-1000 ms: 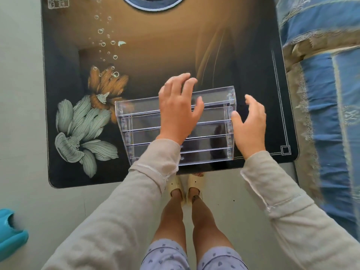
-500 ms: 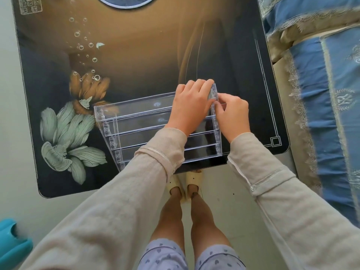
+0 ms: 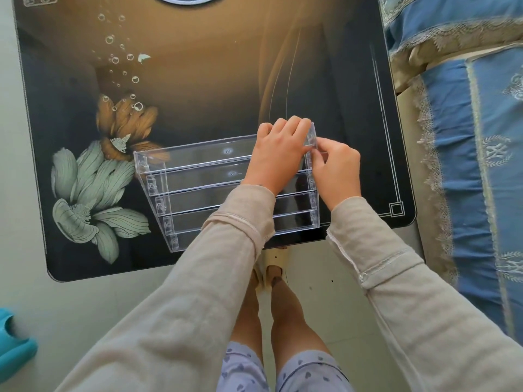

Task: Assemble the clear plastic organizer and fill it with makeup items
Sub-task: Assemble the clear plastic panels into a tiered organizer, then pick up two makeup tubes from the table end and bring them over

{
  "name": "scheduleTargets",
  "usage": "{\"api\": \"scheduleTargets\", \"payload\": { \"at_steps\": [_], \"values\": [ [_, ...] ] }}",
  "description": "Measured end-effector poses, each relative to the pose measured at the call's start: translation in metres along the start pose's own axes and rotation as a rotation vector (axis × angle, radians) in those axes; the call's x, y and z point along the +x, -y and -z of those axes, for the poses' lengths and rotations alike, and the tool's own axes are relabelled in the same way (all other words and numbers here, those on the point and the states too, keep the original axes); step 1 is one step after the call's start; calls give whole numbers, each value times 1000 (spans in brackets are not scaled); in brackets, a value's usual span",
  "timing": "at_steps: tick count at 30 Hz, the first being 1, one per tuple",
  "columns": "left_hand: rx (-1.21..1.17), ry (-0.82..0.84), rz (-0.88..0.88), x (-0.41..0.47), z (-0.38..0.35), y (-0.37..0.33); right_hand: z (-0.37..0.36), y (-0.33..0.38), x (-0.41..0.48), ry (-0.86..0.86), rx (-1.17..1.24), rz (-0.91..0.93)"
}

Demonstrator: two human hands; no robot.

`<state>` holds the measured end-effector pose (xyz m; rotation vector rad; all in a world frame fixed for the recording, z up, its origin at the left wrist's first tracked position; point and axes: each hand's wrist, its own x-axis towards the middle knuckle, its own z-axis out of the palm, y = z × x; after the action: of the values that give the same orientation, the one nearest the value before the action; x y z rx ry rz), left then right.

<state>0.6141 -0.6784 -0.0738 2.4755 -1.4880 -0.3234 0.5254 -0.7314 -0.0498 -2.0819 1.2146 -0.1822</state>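
A clear plastic organizer (image 3: pixel 198 190) with stepped tiers stands on the dark glass table (image 3: pixel 198 80) near its front edge. My left hand (image 3: pixel 278 154) lies over the organizer's upper right part, fingers curled over the top back corner. My right hand (image 3: pixel 335 172) pinches the clear right side panel (image 3: pixel 310 142) from the outside, next to the left hand. No makeup items are in view.
The table bears a flower print (image 3: pixel 93 188) at the left. A bed with blue patterned bedding (image 3: pixel 467 137) runs along the right side. A teal object (image 3: pixel 14 349) lies on the floor at the lower left. My feet in slippers (image 3: pixel 271 267) stand under the table's front edge.
One second ago my left hand lay flat over the organizer's middle and my right hand hovered open beside it. Both moved to the top right corner, where the right hand now pinches the side panel.
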Motion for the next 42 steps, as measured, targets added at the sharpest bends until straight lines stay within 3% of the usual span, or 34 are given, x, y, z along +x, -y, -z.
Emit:
{"api": "scheduleTargets", "payload": {
  "at_steps": [7,12,17,20,22,27,29,33,36,42],
  "values": [
    [65,37,3,-5,4,-3,2,8,-5,21,-24,-16],
    [83,37,96,-34,17,2,6,11,-7,62,-118,-88],
    [104,-57,92,-111,35,13,13,1,-24,163,-178,-221],
    [48,-13,79,-174,35,26,18,-13,-52,216,-209,-310],
    [-24,104,112,-216,33,33,18,-28,-77,281,-237,-381],
    [-196,625,491,-306,36,54,19,-63,-153,556,-261,-460],
    [-313,709,625,-331,37,58,20,-75,-181,619,-269,-498],
    [-437,697,853,-347,46,63,24,-84,-213,685,-291,-552],
    [-532,651,952,-349,49,64,27,-80,-217,601,-178,-614],
    [-581,511,1017,-343,64,68,22,-62,-209,614,-124,-640]
  ]
}}
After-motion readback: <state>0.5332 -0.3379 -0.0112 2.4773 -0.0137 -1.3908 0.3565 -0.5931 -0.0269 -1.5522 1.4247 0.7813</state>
